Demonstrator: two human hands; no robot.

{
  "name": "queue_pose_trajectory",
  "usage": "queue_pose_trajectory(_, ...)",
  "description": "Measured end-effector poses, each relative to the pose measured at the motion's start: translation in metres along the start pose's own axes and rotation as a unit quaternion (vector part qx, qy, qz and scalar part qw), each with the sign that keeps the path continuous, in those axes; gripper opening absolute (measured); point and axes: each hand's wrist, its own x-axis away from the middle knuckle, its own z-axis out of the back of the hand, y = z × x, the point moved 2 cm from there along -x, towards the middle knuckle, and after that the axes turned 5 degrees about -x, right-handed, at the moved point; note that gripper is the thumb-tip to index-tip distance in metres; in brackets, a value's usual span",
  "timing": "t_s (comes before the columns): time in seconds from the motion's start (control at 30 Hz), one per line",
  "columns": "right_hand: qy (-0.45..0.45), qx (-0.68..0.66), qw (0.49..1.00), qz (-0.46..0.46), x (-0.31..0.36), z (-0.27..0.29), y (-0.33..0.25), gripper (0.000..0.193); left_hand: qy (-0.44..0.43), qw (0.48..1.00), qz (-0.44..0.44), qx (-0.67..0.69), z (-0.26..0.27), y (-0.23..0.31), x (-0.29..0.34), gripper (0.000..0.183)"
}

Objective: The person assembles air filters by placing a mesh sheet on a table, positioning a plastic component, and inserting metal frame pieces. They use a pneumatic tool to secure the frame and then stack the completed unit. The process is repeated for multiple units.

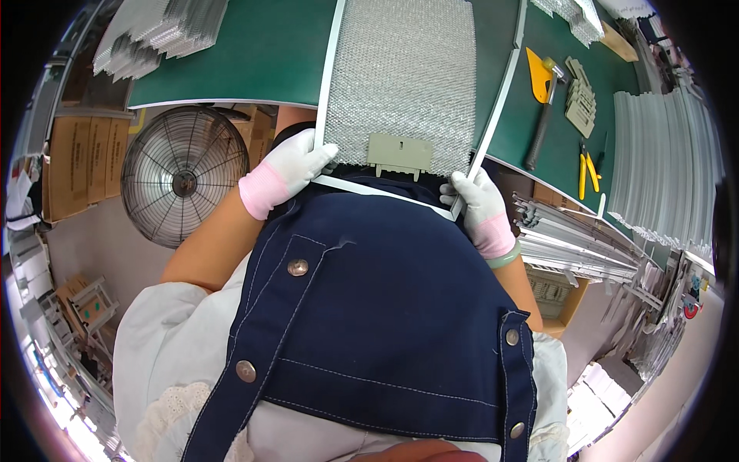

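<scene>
In front of my apron, a thin white frame (326, 85) surrounds a silvery metal mesh panel (400, 77). My left hand (295, 165), in a white glove with a pink cuff, grips the frame's near left corner, thumb on top. At the near right corner my right hand (479, 202), gloved alike, has its thumb and fingers closed on the frame. A grey-green plastic plate (399, 153) with short legs lies over the mesh's near edge, between my hands. The frame's near bar (377, 190) runs close against the apron. Between mesh and right bar shows a gap.
On the green table (254, 54) sits a stack of mesh panels (165, 35) at left. At right lie a hammer (545, 115), a yellow scraper (537, 75), several plastic plates (581, 98), yellow-handled pliers (585, 171) and stacked white strips (666, 165). A fan (185, 177) stands left.
</scene>
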Motion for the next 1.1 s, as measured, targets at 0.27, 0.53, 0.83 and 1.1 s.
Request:
queue_pose_trajectory(0.27, 0.022, -0.049, 0.998, 0.024, 0.000, 0.001, 0.006, 0.026, -0.075, 0.995, -0.001, 0.065, 0.009, -0.004, -0.004, 0.028)
queue_pose_trajectory(0.53, -0.029, -0.007, 1.000, -0.004, -0.002, 0.001, 0.005, 0.023, -0.043, 0.986, 0.010, 0.161, 0.001, -0.009, -0.008, 0.035)
queue_pose_trajectory(0.83, 0.027, 0.081, 0.995, 0.045, -0.001, -0.008, 0.009, 0.038, -0.016, 0.985, -0.006, 0.172, -0.006, 0.005, -0.002, 0.043)
queue_pose_trajectory(1.1, -0.039, -0.120, 0.992, 0.023, -0.011, -0.019, 0.016, 0.027, 0.064, 0.915, -0.013, 0.399, -0.009, -0.012, -0.018, 0.036)
